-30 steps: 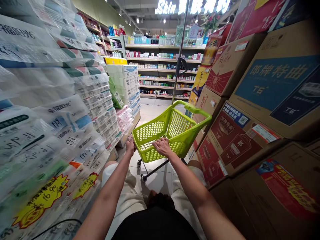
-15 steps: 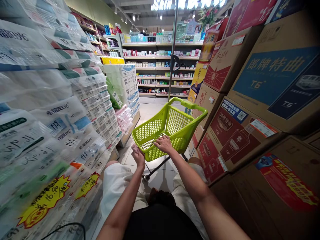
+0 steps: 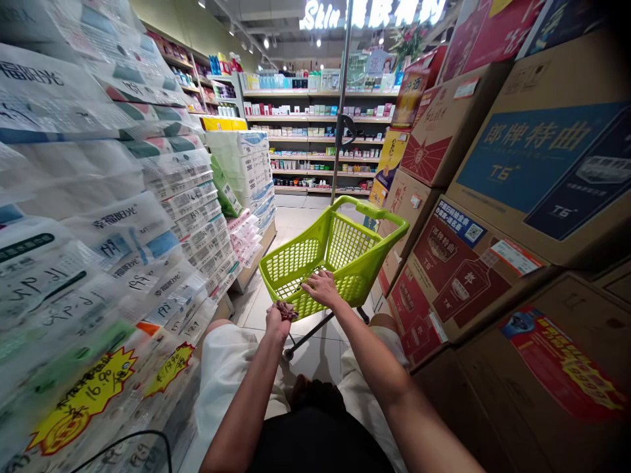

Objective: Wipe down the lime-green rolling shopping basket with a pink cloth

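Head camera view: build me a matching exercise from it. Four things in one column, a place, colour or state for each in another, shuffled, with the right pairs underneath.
Column one
1. shopping cart
2. brownish crumpled item
3. right hand
4. printed cartons

Column two
A. held in the left hand
B. stacked at the picture's right
C. lime green
D. laid over the cart's near edge

Right pairs: 1-C, 2-A, 3-D, 4-B

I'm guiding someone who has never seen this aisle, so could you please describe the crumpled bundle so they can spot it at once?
Find the green shopping cart between the white packs and the cardboard boxes. At its near end, the person's left hand holds a small, cloth-like bundle. Its crumpled, brownish-pink look sets it apart from the vivid green cart.
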`<action>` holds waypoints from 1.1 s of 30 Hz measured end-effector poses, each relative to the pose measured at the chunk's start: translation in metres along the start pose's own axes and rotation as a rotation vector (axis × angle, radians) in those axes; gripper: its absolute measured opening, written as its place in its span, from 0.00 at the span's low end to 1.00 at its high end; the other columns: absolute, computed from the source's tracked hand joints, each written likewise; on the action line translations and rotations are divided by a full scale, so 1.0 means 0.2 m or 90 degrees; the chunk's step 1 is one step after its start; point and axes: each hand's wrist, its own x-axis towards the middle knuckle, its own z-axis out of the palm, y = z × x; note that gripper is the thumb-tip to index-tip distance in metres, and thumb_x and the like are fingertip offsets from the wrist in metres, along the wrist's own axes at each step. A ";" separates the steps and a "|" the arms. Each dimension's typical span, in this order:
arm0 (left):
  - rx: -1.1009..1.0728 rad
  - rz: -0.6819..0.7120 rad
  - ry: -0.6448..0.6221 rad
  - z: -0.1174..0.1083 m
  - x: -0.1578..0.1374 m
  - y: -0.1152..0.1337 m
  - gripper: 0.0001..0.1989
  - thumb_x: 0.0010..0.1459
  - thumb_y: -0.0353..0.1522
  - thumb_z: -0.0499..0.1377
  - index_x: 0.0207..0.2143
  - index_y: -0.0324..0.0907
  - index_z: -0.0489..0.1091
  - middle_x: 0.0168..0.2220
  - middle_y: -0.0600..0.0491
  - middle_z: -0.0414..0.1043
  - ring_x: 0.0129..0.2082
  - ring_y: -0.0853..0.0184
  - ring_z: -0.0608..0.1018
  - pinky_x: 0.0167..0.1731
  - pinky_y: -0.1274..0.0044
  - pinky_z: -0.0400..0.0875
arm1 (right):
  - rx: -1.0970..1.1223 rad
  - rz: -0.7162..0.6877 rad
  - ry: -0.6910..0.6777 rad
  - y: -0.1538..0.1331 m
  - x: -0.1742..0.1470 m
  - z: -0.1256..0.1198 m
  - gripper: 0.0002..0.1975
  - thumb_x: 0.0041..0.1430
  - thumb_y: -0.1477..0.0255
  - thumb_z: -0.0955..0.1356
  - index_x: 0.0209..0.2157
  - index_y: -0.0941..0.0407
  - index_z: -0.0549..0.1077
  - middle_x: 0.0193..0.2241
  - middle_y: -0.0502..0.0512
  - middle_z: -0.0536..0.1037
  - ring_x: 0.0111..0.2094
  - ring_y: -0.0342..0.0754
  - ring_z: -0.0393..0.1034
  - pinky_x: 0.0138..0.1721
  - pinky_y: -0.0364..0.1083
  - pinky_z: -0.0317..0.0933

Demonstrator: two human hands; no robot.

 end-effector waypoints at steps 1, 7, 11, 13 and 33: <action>0.005 0.022 -0.005 0.01 0.00 0.05 0.09 0.59 0.33 0.59 0.31 0.44 0.59 0.22 0.60 0.62 0.19 0.73 0.69 0.23 0.79 0.70 | 0.005 -0.003 0.002 0.00 0.00 0.00 0.25 0.76 0.54 0.58 0.40 0.50 0.82 0.46 0.52 0.82 0.51 0.51 0.64 0.58 0.53 0.47; 0.430 0.356 -0.049 0.02 -0.06 0.17 0.08 0.64 0.38 0.58 0.40 0.42 0.70 0.37 0.50 0.67 0.33 0.65 0.76 0.39 0.69 0.77 | 0.044 -0.029 0.023 0.01 -0.03 0.01 0.24 0.75 0.55 0.60 0.37 0.50 0.82 0.44 0.51 0.82 0.50 0.51 0.65 0.58 0.53 0.45; 0.718 0.540 -0.024 -0.02 -0.05 0.16 0.12 0.62 0.32 0.59 0.47 0.40 0.76 0.50 0.43 0.63 0.49 0.57 0.76 0.56 0.64 0.72 | 0.067 -0.051 0.027 0.03 -0.05 0.01 0.21 0.74 0.57 0.62 0.36 0.50 0.82 0.43 0.50 0.83 0.52 0.50 0.65 0.59 0.52 0.44; 0.772 0.541 0.023 -0.06 -0.01 0.17 0.14 0.64 0.32 0.58 0.50 0.39 0.76 0.52 0.41 0.62 0.51 0.55 0.75 0.57 0.63 0.71 | 0.078 -0.058 0.026 0.04 -0.06 0.01 0.19 0.74 0.58 0.63 0.37 0.50 0.82 0.43 0.49 0.83 0.54 0.51 0.65 0.60 0.52 0.43; 0.917 0.477 -0.015 -0.12 0.09 0.33 0.14 0.64 0.28 0.56 0.49 0.41 0.76 0.53 0.41 0.63 0.48 0.57 0.75 0.54 0.67 0.71 | 0.082 -0.069 -0.041 0.30 -0.15 -0.17 0.16 0.67 0.71 0.63 0.37 0.50 0.85 0.46 0.50 0.85 0.55 0.52 0.66 0.63 0.53 0.48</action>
